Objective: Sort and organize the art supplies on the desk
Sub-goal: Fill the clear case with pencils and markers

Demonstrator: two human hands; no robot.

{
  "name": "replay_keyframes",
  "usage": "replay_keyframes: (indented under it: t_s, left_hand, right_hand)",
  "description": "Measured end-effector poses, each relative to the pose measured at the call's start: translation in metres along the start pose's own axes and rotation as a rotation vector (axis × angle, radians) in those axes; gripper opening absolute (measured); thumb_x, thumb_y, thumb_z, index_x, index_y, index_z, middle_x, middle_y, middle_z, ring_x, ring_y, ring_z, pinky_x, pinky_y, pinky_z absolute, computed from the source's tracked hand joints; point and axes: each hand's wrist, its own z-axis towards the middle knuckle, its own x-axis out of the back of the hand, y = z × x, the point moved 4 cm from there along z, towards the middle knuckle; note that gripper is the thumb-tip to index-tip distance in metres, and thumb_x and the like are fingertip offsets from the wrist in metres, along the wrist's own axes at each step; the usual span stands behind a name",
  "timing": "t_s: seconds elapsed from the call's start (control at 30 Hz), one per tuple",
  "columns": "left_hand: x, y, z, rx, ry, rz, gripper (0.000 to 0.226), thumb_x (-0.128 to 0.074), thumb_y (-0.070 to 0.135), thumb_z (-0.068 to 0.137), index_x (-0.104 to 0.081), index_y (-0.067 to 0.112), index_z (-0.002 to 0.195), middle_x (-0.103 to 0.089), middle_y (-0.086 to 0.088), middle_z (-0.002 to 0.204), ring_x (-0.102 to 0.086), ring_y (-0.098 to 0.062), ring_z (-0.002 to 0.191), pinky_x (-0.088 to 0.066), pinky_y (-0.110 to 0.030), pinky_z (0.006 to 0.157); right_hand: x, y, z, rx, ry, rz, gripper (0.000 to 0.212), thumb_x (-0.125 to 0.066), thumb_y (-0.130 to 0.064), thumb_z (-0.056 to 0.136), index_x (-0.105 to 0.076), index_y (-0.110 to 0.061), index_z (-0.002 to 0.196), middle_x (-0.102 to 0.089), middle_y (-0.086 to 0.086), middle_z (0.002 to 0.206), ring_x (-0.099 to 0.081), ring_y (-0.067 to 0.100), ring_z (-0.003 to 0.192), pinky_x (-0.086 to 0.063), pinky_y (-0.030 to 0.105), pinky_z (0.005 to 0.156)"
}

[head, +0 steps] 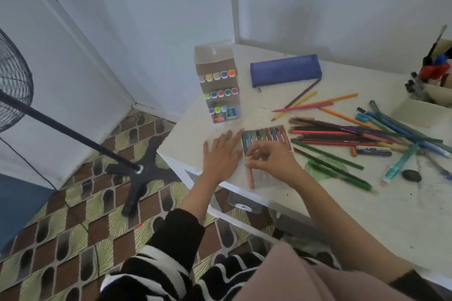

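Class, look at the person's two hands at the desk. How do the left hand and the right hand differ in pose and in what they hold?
The left hand lies flat on the desk with its fingers straight, while the right hand has its fingers curled. The left hand holds nothing, while the right hand pinches an orange crayon. Both are close to the crayon tray, near the desk's corner.

We find no text that we can read. A small green box point(230, 113) in the lowest tier of the marker stand point(215, 56), just above the frame's centre, bears pale marks, and a dark marker point(373, 153) among the pencils point(342, 135) at right carries white print; both are too blurred for us to make out.
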Motion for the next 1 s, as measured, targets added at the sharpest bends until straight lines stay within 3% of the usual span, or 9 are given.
replay_keyframes:
  t_s: [0.13,0.23,0.37,0.5,0.67,0.83,1.0]
  left_hand:
    - [0.003,-0.010,0.003,-0.108,0.030,0.047,0.052,-0.024,0.042,0.101,-0.003,0.045,0.148,-0.020,0.001,0.156,-0.022,-0.024,0.139,-0.007,-0.055,0.114]
    - [0.001,-0.012,0.000,-0.146,0.062,0.019,0.051,-0.023,0.041,0.101,-0.005,0.046,0.148,-0.021,0.001,0.155,-0.019,-0.022,0.140,-0.005,-0.055,0.115]
    - [0.000,-0.012,0.000,-0.152,0.092,-0.009,0.048,-0.021,0.042,0.102,-0.008,0.045,0.148,-0.019,0.002,0.156,-0.013,-0.019,0.143,-0.004,-0.054,0.115]
    - [-0.005,-0.011,0.001,-0.178,0.056,-0.022,0.049,-0.016,0.045,0.101,-0.004,0.044,0.149,-0.008,0.007,0.159,-0.002,-0.016,0.146,0.001,-0.055,0.115]
    - [-0.006,-0.014,0.003,-0.200,0.033,-0.001,0.052,-0.009,0.047,0.099,0.003,0.041,0.150,-0.002,0.011,0.160,0.005,-0.013,0.147,0.004,-0.057,0.115]
    - [-0.008,-0.015,0.005,-0.206,0.014,0.019,0.067,-0.002,0.065,0.087,0.007,0.041,0.149,0.005,0.013,0.160,0.010,-0.013,0.147,0.008,-0.056,0.113]
    - [-0.008,-0.017,0.005,-0.206,0.014,0.048,0.079,-0.001,0.079,0.076,0.013,0.044,0.146,0.008,0.013,0.159,0.010,-0.012,0.146,0.009,-0.056,0.112]
  right_hand:
    - [-0.015,0.008,0.000,-0.032,0.154,-0.198,0.013,-0.075,-0.014,0.077,-0.067,-0.018,0.088,-0.064,-0.003,0.074,-0.050,-0.003,0.059,-0.038,0.014,0.058]
    - [-0.022,0.015,-0.001,-0.034,0.185,-0.261,0.023,-0.076,-0.011,0.073,-0.066,-0.023,0.091,-0.067,-0.002,0.082,-0.056,0.007,0.072,-0.040,0.022,0.068]
    - [-0.030,0.017,-0.015,0.031,0.253,-0.434,0.030,-0.079,-0.015,0.071,-0.071,-0.017,0.100,-0.062,0.003,0.099,-0.047,0.018,0.093,-0.036,0.028,0.079]
    - [-0.032,0.011,-0.029,0.088,0.455,-0.644,0.020,-0.083,-0.024,0.064,-0.075,-0.027,0.082,-0.065,-0.001,0.093,-0.050,0.026,0.090,-0.046,0.042,0.070]
    - [-0.030,0.018,-0.032,0.112,0.547,-0.652,0.022,-0.086,-0.033,0.056,-0.075,-0.033,0.075,-0.062,-0.001,0.089,-0.049,0.027,0.085,-0.048,0.037,0.062]
    - [-0.009,0.018,-0.024,0.206,0.527,-0.543,0.018,-0.078,-0.021,0.073,-0.076,-0.025,0.090,-0.057,0.002,0.089,-0.048,0.021,0.086,-0.043,0.035,0.070]
    - [0.066,0.026,-0.003,-0.009,0.707,-0.578,0.018,-0.065,-0.011,0.084,-0.074,-0.018,0.098,-0.059,0.007,0.096,-0.045,0.026,0.092,-0.045,0.041,0.074]
